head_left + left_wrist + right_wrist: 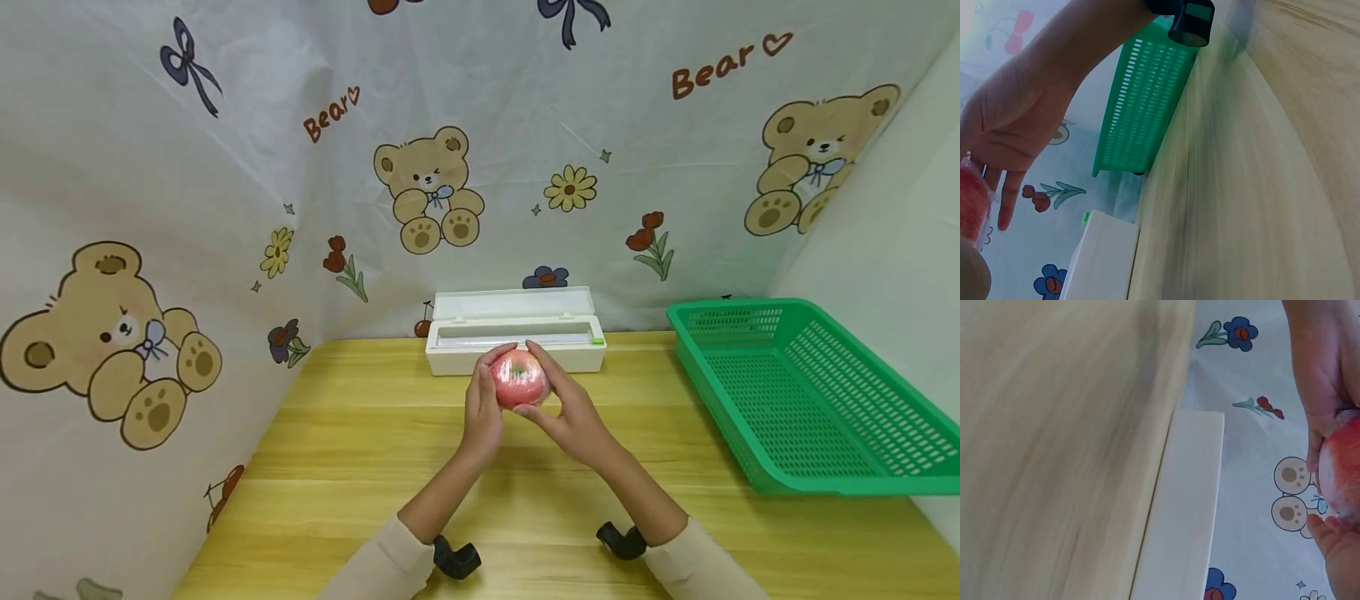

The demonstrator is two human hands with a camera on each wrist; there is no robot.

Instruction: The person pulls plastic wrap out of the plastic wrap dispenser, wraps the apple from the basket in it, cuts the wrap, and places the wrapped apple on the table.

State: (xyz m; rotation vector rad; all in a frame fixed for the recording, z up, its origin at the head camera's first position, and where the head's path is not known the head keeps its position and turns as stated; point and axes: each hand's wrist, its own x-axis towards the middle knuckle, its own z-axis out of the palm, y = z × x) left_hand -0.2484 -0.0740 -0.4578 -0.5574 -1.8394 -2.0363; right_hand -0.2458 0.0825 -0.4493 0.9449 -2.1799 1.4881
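Note:
A red apple, covered in shiny, crinkled clear film, is held up over the table between both hands. My left hand cups its left side, and my right hand grips the right side with thumb and fingers curved round it. In the left wrist view the wrapped apple shows at the left edge, beside the right hand. From the right wrist, the apple appears at the right edge, with loose film at its top and the left hand against it.
Behind the hands, a white cling film box stands against the back wall with its lid raised. At the right sits a green perforated basket. A bear-print cloth hangs behind and to the left of the wooden table.

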